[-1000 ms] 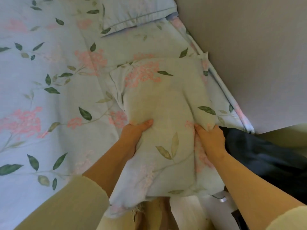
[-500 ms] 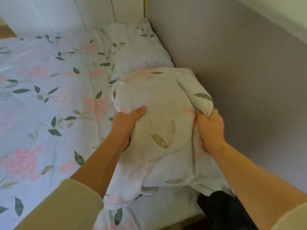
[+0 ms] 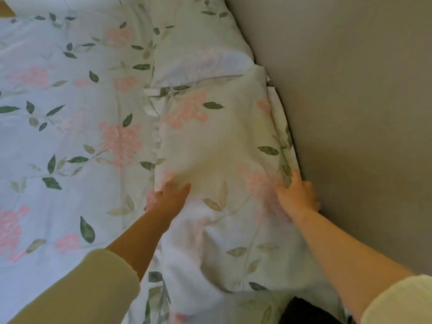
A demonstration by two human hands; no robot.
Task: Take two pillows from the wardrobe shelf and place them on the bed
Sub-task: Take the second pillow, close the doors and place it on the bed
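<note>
A floral pillow with pink blossoms and green leaves lies flat on the bed, its right edge against the wall. My left hand rests on its left side with the fingers spread. At the pillow's right edge, beside the wall, my right hand lies with its fingers apart. A second pillow in the same print sits just beyond it, in the far corner of the bed.
A grey-beige wall runs along the bed's right side. White wardrobe doors stand past the head of the bed. A dark garment shows at the bottom edge. The bedspread shares the pillows' floral print.
The pillow was held up in both hands; now it lies flat on the bed below the other pillow. Both hands have let go and rest open on it.
</note>
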